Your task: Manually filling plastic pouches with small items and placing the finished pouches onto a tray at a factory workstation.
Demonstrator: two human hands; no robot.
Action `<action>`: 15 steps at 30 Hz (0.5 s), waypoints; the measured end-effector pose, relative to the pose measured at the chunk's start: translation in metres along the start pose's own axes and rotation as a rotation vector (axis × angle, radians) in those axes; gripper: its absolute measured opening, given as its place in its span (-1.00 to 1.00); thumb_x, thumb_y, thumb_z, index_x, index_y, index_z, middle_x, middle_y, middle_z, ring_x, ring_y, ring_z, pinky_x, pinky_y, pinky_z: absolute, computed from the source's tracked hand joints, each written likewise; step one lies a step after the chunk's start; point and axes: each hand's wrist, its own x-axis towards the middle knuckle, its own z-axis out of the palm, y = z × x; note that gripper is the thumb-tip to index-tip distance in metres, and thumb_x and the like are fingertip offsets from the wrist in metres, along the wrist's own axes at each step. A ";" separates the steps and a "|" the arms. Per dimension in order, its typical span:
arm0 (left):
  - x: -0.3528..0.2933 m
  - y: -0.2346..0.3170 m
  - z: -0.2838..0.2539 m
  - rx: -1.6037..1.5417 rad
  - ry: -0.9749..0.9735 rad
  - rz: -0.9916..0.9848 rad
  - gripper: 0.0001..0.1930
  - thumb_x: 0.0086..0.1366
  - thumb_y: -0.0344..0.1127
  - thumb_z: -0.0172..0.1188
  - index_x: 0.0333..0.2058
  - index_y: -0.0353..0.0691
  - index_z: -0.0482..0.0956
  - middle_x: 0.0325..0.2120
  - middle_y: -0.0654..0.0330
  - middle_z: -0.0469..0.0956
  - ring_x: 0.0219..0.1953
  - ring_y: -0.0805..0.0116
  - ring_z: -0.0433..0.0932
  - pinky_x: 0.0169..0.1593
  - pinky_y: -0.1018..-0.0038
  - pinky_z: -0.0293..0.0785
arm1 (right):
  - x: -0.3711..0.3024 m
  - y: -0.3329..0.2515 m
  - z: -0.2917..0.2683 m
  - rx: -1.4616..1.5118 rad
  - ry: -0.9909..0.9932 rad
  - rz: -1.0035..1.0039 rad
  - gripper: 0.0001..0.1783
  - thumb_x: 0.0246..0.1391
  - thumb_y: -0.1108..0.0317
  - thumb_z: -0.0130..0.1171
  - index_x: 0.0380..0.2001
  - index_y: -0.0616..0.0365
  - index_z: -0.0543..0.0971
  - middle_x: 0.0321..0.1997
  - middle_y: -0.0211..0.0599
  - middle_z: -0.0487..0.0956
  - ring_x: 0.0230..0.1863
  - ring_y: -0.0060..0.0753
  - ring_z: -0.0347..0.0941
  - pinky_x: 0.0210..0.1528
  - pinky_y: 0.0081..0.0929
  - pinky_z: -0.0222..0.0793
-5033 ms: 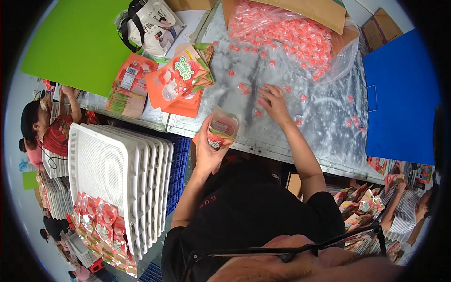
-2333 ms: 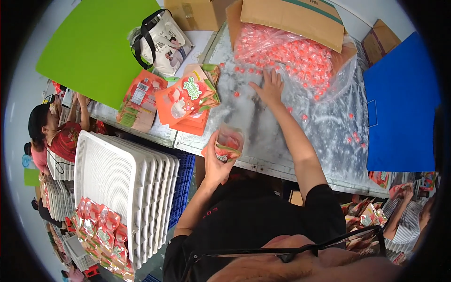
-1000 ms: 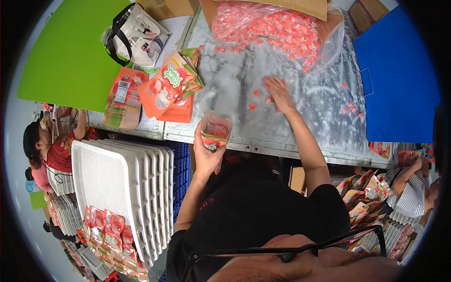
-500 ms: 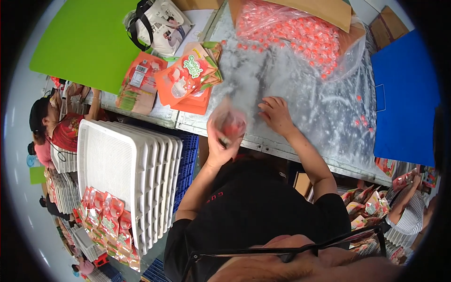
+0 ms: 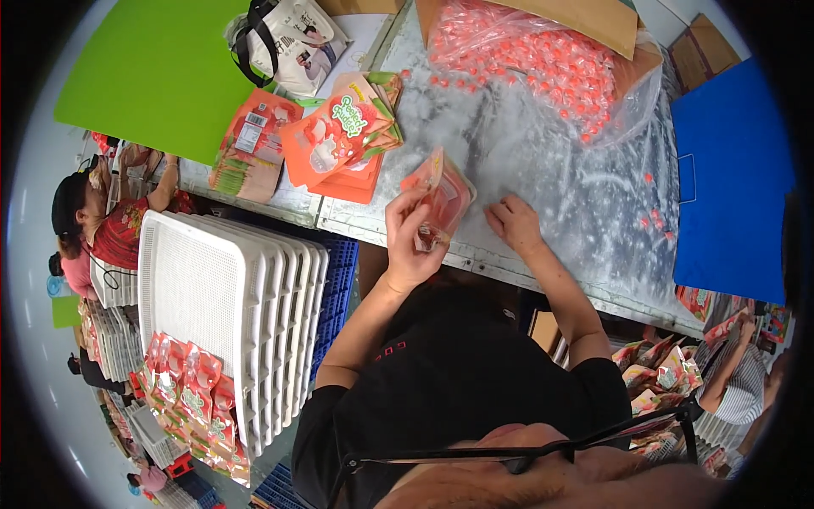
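A red pouch [image 5: 447,197] with a clear part is gripped in my left hand [image 5: 413,237], tilted above the front edge of the metal table. Beside it, my right hand [image 5: 515,224] hovers at or just over the tabletop with fingers loosely bent and slightly apart. Nothing shows in its fingers. Left of the held pouch lies a stack of flat red and tan pouches [image 5: 339,140]. One more pouch [image 5: 251,140], back side up, lies next to that stack. Farther off, wrapped red candies [image 5: 543,72] fill a plastic-lined carton.
Stacked white trays [image 5: 199,271] stand at my left, with filled pouches [image 5: 191,390] on top. A green board [image 5: 161,76], a white bag [image 5: 297,51] and a blue bin [image 5: 733,187] flank the table. Loose candies [image 5: 653,220] lie right. Co-workers [image 5: 127,220] sit left.
The pouch in my left hand has swung upright and outward, from blurred to clear. My right hand has shifted slightly right and nearer, its fingers more bent.
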 end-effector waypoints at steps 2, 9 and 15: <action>0.005 0.003 0.002 0.160 -0.132 -0.025 -0.18 -0.13 -0.72 0.28 0.18 -0.14 0.25 0.10 -0.07 0.24 0.17 -0.05 0.36 0.21 0.17 0.37 | 0.005 0.010 0.007 0.117 0.144 0.138 -0.86 0.01 0.28 0.34 -0.43 0.05 0.58 -0.43 -0.33 0.52 -0.54 -0.21 0.38 -0.51 -0.34 0.31; 0.002 0.001 0.015 0.166 -0.121 -0.011 -0.30 -0.14 -0.70 0.34 0.00 -0.14 0.27 0.06 -0.10 0.24 0.15 -0.12 0.37 0.19 0.14 0.40 | 0.069 -0.020 -0.044 1.145 0.353 1.044 -0.81 0.24 0.22 0.16 -0.39 0.08 0.54 -0.58 -0.53 0.41 -0.73 -0.67 0.22 -0.74 -0.61 0.07; 0.005 0.000 0.023 0.172 -0.179 0.003 -0.27 -0.16 -0.73 0.33 0.02 -0.15 0.26 0.07 -0.12 0.22 0.17 -0.15 0.35 0.16 0.11 0.46 | 0.109 -0.057 -0.085 1.752 0.549 0.795 -0.78 0.29 0.17 0.08 -0.28 0.10 0.45 -0.57 -0.47 0.38 -0.72 -0.67 0.18 -0.78 -0.64 0.01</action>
